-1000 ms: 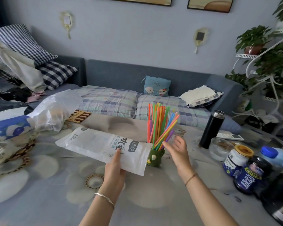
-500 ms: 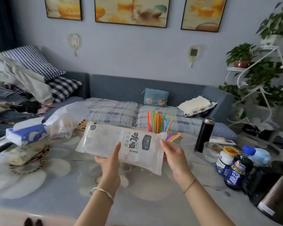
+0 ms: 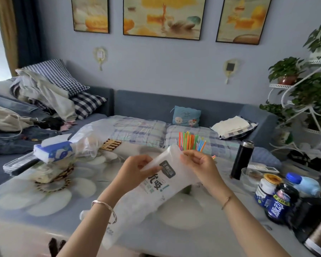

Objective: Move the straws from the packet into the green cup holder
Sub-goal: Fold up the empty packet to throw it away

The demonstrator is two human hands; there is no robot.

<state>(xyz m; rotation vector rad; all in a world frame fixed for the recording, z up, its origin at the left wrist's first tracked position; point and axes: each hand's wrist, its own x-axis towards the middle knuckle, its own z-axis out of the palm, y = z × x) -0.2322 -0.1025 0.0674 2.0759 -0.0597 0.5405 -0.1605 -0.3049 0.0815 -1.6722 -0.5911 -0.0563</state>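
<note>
I see the left hand (image 3: 133, 172) and right hand (image 3: 204, 168) both pinching the upper end of the white translucent plastic packet (image 3: 152, 197), tilted above the floral table's (image 3: 44, 199) middle; bright coloured straws (image 3: 188, 141) stand behind it.

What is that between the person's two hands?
The white straw packet, pinched at its top by the left hand and right hand, in the head view.

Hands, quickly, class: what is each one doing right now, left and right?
Left hand: closed on the packet, holding it near its top.
Right hand: closed on the same packet, pinching its top edge.
</note>
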